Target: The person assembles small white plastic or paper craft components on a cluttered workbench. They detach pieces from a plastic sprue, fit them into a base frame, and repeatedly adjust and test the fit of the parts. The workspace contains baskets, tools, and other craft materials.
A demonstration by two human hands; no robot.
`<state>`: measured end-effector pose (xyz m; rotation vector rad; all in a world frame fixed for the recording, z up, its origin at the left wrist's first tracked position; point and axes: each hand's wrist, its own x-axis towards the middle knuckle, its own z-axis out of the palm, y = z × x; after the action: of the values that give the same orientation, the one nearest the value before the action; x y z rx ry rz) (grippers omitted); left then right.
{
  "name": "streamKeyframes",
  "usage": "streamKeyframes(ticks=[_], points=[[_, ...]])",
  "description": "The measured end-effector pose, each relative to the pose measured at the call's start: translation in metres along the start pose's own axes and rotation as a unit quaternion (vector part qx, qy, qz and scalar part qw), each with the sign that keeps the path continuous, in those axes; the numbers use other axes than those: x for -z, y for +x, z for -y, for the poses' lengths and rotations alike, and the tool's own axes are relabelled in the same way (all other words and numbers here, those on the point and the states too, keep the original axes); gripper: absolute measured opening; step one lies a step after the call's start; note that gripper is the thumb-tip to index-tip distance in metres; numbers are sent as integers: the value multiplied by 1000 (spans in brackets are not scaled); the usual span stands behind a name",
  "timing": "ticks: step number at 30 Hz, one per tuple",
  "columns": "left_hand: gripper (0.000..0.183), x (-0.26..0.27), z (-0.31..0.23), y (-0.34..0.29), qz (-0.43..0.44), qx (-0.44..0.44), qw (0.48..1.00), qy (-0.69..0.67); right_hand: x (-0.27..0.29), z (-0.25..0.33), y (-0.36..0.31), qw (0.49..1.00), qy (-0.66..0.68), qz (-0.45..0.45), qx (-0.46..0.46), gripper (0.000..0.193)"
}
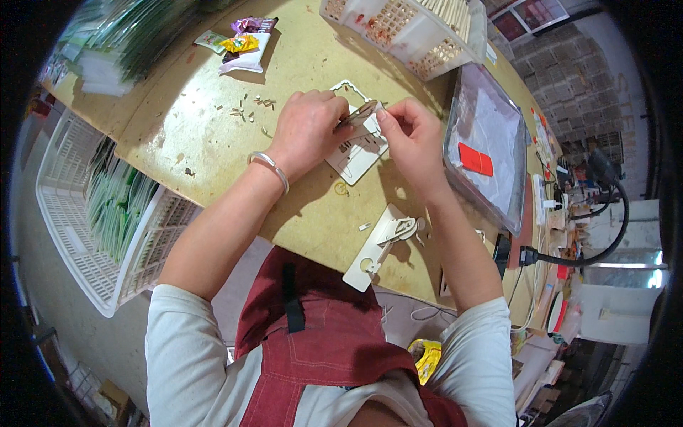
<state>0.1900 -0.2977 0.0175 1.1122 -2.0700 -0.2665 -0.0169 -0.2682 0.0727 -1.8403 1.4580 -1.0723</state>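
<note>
My left hand and my right hand meet over the middle of the table. Both pinch a small thin flat piece, brownish on its visible face; its exact kind cannot be made out. Beneath them lies a flat cream-white panel with dark slots and cut-outs, partly hidden by my hands. Closer to my body, at the table's front edge, a second cream-white panel has a round hole, and a small assembled cream part rests at its far end. Beside it is a tiny white piece.
Small brown scraps litter the table left of my hands, below some snack wrappers. A white basket of sticks stands far right. A tray holds a red packet. Another basket with green-white packages stands left.
</note>
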Motion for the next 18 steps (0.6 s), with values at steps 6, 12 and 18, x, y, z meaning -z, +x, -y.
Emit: streamKeyframes(ticks=[6, 12, 18], points=[[22, 5, 6, -2, -4, -18, 1000, -20, 27, 10, -10, 999, -20, 40, -27, 23], [35, 16, -5, -4, -10, 10, 999, -45, 82, 17, -96, 995, -50, -62, -54, 19], [23, 23, -29, -17, -143, -58, 981, -120, 72, 45, -189, 985, -135, -108, 19, 22]])
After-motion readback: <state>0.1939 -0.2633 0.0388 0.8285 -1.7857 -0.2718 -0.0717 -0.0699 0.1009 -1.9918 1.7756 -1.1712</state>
